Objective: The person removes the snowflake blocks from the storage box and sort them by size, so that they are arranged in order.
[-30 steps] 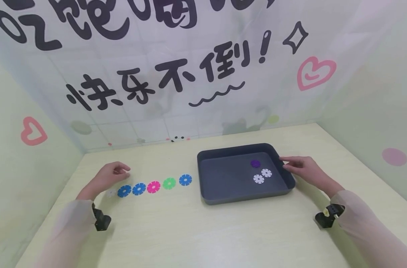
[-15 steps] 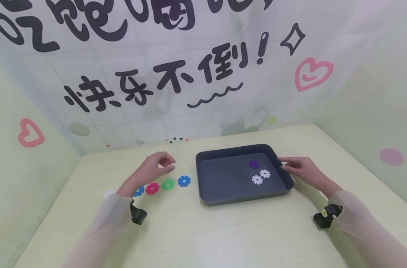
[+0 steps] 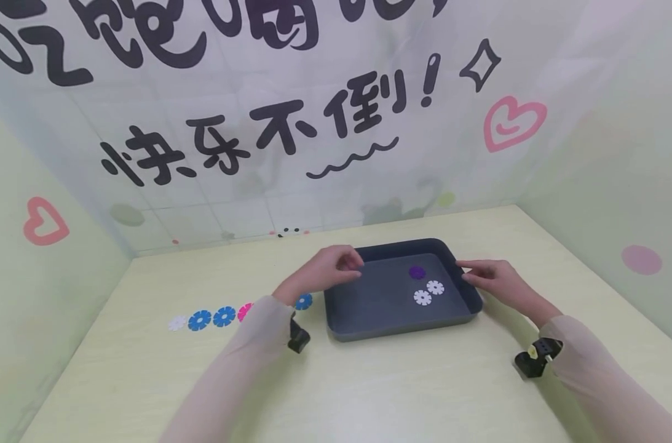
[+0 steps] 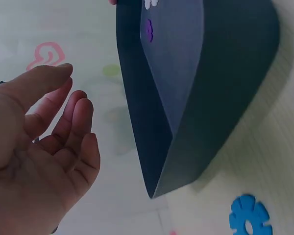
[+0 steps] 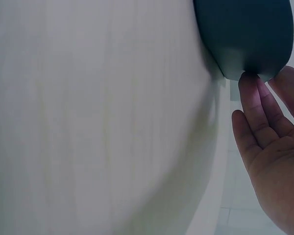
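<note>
One tray (image 3: 380, 314), dark grey, rectangular, with rounded corners and raised walls, set right of centre on the tabletop (image 3: 396, 381). Inside, toward the right end, three flat notched discs: one purple disc (image 3: 417, 272) and, nearer the front, two white discs (image 3: 422, 298) side by side. Outside, to the left, five more in view, laid in a row: one pale disc (image 3: 177, 322), two blue discs (image 3: 200, 320), one pink disc (image 3: 245, 312) partly covered by the left sleeve (image 3: 258, 338), and a last blue disc (image 3: 303, 301) just beside the tray, also partly hidden. Over the tray's left end, the left hand (image 3: 329, 269), fingers loosely curled, nothing held. At the right end, the right hand (image 3: 496, 280), pinching the rim between thumb and fingers. Strapped to the wrists, two black devices (image 3: 299, 337). Underneath, pale wood with faint grain. Behind, a whitish back wall (image 3: 247, 203) with big dark characters (image 3: 283, 126) and one pink heart (image 3: 514, 123); on the green-tinted left wall (image 3: 26, 295), another.
</note>
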Motion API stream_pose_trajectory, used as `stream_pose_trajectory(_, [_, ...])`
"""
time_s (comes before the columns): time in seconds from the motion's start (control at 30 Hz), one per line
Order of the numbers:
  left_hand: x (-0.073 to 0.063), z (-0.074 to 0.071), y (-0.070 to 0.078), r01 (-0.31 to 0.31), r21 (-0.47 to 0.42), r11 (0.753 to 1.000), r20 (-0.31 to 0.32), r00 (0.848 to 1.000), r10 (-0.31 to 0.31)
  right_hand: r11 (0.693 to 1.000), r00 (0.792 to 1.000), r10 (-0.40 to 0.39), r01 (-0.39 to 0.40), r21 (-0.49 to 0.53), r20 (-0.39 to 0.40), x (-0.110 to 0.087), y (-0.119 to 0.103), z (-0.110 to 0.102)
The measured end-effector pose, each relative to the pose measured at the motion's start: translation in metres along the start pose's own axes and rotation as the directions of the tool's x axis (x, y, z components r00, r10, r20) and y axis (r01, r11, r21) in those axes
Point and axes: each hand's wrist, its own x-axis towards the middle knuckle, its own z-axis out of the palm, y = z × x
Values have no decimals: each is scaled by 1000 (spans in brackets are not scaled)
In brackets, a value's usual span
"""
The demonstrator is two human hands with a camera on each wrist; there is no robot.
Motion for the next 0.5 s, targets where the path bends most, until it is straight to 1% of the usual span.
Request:
stream_pose_trajectory(0.2, [30,15,3,-6,-54,999,76,997,10,1000,1000,-12,11,-19,-11,-1,-1,0])
stream_pose_trajectory(0.3, [42,21,5,16,-90,996,120,993,-5,1000,1000,-11,11,-15,-9,-1,-2,0])
stream_pose_trajectory(0.43, [57,29,10,55,-94,994,179,983,-37,1000,1000,-12,12,-12,-9,-1,-3,0])
stream_pose_trajectory(0.5, [63,34,11,73,-87,994,211,976,-53,1000,1000,-12,12,-11,-7,0,-3,0])
